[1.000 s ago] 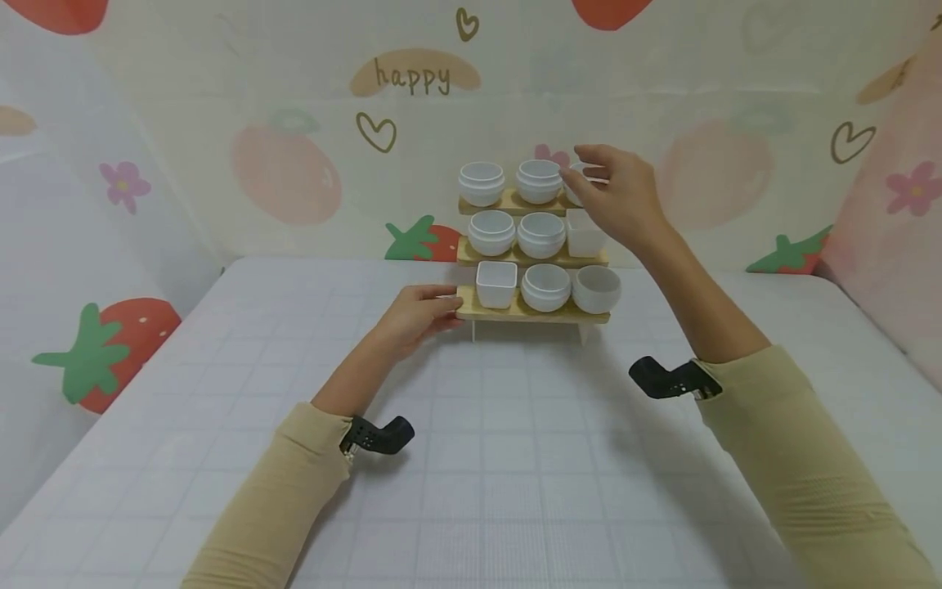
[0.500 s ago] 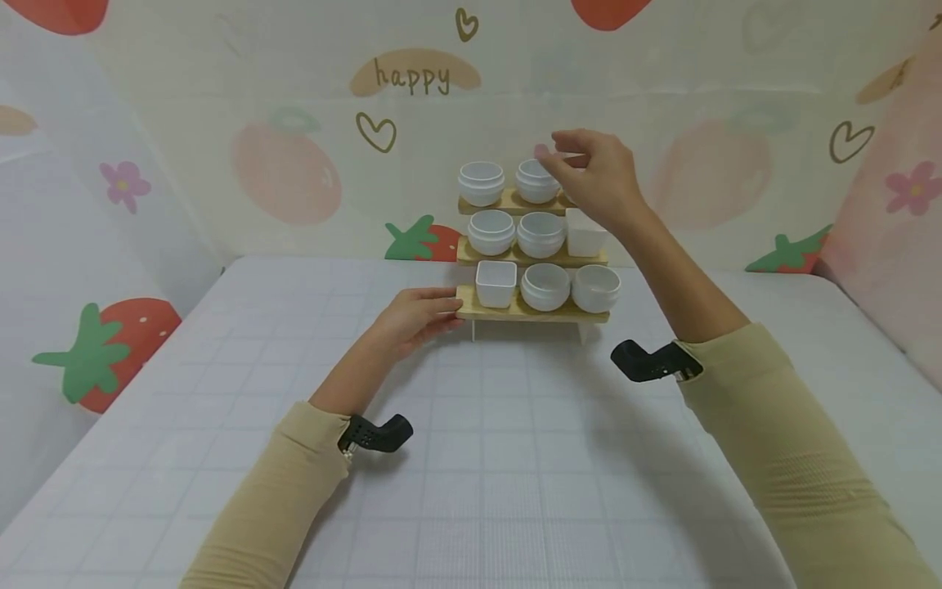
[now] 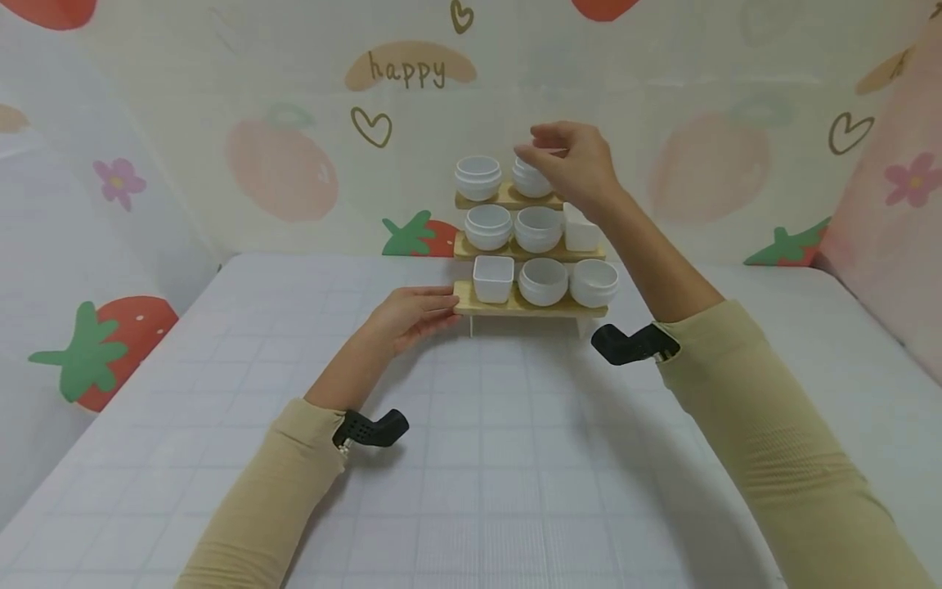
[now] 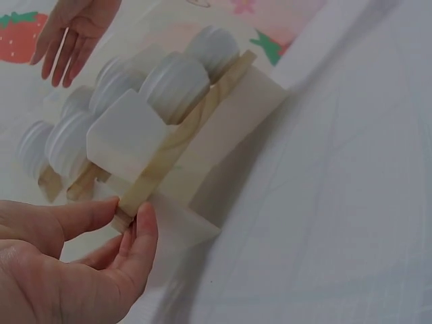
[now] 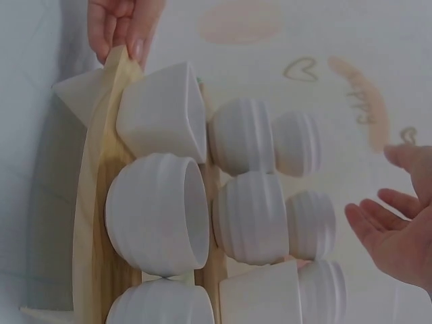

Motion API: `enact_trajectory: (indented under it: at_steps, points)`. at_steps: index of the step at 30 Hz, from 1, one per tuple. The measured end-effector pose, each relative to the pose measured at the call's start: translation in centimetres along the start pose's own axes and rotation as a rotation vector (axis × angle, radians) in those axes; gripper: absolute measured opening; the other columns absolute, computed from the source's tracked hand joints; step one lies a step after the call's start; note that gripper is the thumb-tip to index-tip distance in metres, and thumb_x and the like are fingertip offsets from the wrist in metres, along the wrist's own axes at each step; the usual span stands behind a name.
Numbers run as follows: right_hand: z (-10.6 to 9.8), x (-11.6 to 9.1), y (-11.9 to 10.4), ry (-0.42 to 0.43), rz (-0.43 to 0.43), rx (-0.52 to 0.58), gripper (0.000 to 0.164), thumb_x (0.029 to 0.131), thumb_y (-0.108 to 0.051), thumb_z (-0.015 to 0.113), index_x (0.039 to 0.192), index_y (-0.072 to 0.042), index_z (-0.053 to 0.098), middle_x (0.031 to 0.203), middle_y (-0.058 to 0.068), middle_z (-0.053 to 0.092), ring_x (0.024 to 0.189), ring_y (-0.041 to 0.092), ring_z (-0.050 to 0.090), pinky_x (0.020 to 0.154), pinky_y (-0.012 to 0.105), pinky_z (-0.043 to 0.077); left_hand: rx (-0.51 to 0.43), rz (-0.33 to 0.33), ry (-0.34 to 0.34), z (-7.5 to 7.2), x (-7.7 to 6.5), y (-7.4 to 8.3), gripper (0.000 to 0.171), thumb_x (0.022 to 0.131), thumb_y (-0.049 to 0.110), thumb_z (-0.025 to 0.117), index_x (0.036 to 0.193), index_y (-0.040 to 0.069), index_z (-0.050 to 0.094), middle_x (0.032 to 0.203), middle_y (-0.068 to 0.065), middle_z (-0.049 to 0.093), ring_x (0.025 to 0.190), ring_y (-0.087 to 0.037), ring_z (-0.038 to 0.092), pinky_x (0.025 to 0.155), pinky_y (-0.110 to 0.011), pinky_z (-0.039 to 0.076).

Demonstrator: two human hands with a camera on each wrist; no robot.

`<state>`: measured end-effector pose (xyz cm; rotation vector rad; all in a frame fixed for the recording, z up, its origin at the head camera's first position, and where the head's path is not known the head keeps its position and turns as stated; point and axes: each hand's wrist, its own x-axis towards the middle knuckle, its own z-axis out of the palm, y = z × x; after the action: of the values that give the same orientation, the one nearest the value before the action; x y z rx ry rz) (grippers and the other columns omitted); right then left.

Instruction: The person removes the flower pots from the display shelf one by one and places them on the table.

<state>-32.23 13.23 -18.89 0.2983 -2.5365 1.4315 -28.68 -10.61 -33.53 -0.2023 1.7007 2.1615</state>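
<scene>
A three-tier wooden stand with white supports bears several small white pots. My left hand pinches the left end of its lowest board between thumb and fingers, plain in the left wrist view. My right hand hangs at the top tier with fingers loosely bent and nothing in them; the right wrist view shows it apart from the pots. In the head view it partly covers the top middle pot and hides the top right pot. A square pot sits nearest my left hand.
The stand is on a white gridded tabletop, near the back wall printed with fruit, hearts and lettering. Black wrist cameras jut inward from both sleeves. The other pots are round, except a square one on the middle tier.
My right hand has moved left and slightly up, from beside the top right pot to the top middle one. My left hand keeps its grip on the stand, and the pots stay in place.
</scene>
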Motion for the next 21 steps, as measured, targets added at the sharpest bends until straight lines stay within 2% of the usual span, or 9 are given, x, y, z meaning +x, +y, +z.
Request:
enact_trajectory:
  at_steps: [5,11,21]
  points:
    - [0.4,0.5,-0.3,-0.016,0.016,0.016,0.054,0.103,-0.029,0.071,0.150,-0.006,0.059,0.150,0.012,0.061,0.137,0.024,0.058,0.114,0.030,0.051,-0.022,-0.012,-0.002,-0.2,0.0,-0.1,0.051,0.107,-0.002,0.056,0.156,-0.008,0.043,0.153,-0.026,0.048,0.088,-0.013,0.069,0.079,-0.020,0.064]
    - [1.1,0.9,-0.7,-0.036,0.029,0.070,0.054,0.102,-0.026,0.072,0.150,-0.005,0.058,0.150,0.013,0.060,0.137,0.024,0.057,0.113,0.028,0.052,-0.042,-0.027,0.011,-0.1,0.0,0.0,0.051,0.107,-0.002,0.057,0.156,-0.006,0.044,0.153,-0.024,0.049,0.094,-0.015,0.067,0.077,-0.020,0.065]
    - [2.4,1.5,-1.2,-0.071,0.046,0.060,0.058,0.101,-0.027,0.073,0.151,-0.003,0.057,0.152,0.012,0.058,0.141,0.022,0.053,0.115,0.027,0.049,-0.040,-0.032,0.016,-0.2,0.1,-0.1,0.051,0.107,-0.001,0.058,0.155,-0.005,0.046,0.150,-0.023,0.052,0.087,-0.013,0.070,0.080,-0.021,0.065]
